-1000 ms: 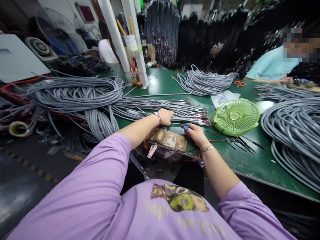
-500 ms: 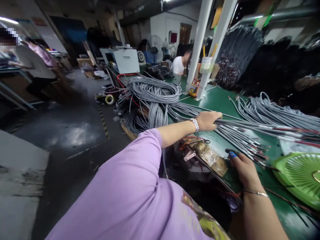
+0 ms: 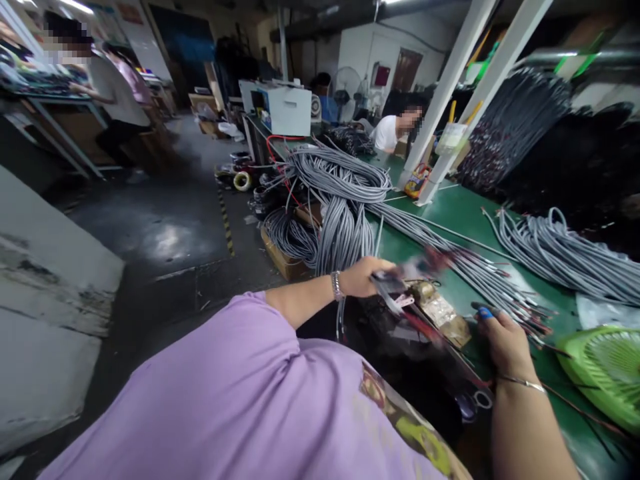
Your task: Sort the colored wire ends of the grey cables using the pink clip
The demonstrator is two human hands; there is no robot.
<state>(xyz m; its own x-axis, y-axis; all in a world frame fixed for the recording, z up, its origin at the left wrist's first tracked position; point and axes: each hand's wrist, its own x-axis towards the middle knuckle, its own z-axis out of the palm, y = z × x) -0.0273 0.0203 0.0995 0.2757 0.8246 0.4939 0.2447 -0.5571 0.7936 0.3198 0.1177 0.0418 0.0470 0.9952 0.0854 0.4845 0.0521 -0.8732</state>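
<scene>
Head view: grey cables at centre are clamped by the left hand, finger closure of the right hand, lower right, cannot be told, and, if swung low, the cables could be snagged on the pink clip.

Cables lie on the table between the left coil and right bundle.

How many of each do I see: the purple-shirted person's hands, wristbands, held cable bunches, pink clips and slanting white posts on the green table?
Hands: 2, left hand and right hand
Wristbands: 2, left wristband and right wristband
Held cable bunch: 1, its strands too blurred to count
Pink clip: 1
White posts: 2, left post and right post
Total: 8
</scene>
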